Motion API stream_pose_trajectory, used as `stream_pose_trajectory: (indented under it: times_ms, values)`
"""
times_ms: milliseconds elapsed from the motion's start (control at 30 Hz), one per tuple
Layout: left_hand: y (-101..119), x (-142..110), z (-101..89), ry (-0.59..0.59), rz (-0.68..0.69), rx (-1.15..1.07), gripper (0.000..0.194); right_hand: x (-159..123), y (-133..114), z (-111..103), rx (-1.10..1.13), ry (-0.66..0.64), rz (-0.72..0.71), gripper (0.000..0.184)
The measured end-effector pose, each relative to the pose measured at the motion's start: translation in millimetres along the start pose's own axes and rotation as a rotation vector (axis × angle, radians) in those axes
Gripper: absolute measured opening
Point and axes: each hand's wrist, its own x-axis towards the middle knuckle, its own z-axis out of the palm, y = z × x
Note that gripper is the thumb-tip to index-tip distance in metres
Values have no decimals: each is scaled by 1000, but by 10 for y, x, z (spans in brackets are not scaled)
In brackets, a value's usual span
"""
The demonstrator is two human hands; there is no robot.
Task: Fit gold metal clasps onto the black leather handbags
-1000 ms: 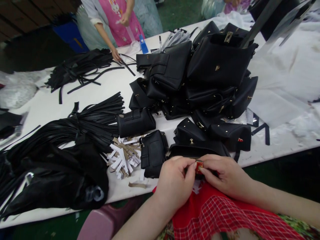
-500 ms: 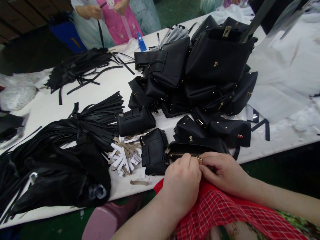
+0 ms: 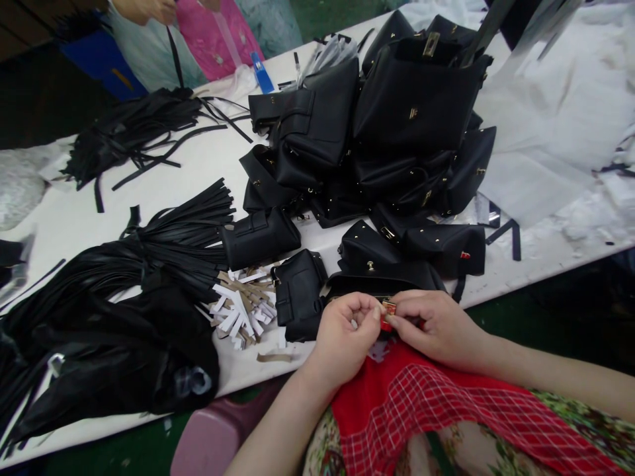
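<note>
My left hand point(image 3: 343, 334) and my right hand point(image 3: 435, 325) meet at the table's near edge, both pinched on the small gold and red clasp point(image 3: 388, 309) of a black bag point(image 3: 384, 284) lying in front of me. The bag's body runs under both hands. A red checked cloth point(image 3: 421, 403) covers my lap just below them.
A heap of black bags point(image 3: 387, 132) fills the table's middle. Bundled black straps point(image 3: 149, 244) and a black plastic bag point(image 3: 124, 357) lie left. Paper strips point(image 3: 243, 304) sit near my left hand. White sheets point(image 3: 560, 112) lie right. A person in pink point(image 3: 198, 33) stands opposite.
My fingers shifted on the clasp and its red part shows again. The view slid slightly. The person opposite lifted a black strap off the table.
</note>
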Motion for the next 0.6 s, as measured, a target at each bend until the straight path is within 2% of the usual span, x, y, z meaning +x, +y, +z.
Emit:
stream_pose_trajectory:
  times_ms: [100, 200, 300, 367, 467, 600]
  values:
    - [7, 13, 15, -28, -48, -78, 20, -9, 9, 7, -18, 15, -2, 32]
    - [59, 11, 38, 8, -114, -36, 22, -22, 10, 18, -75, 28, -36, 27]
    - [108, -21, 48, 23, -132, 53, 23, -22, -7, 20, -69, -17, -23, 17]
    - [129, -55, 46, 23, -65, 180, 22, -11, -16, 19, -43, -69, 22, 13]
    - [134, -98, 48, 92, 123, 402, 19, 8, -11, 32, -81, -112, 96, 21]
    - [86, -118, 98, 233, 366, 522, 15, 2, -1, 72, -144, -58, 127, 33]
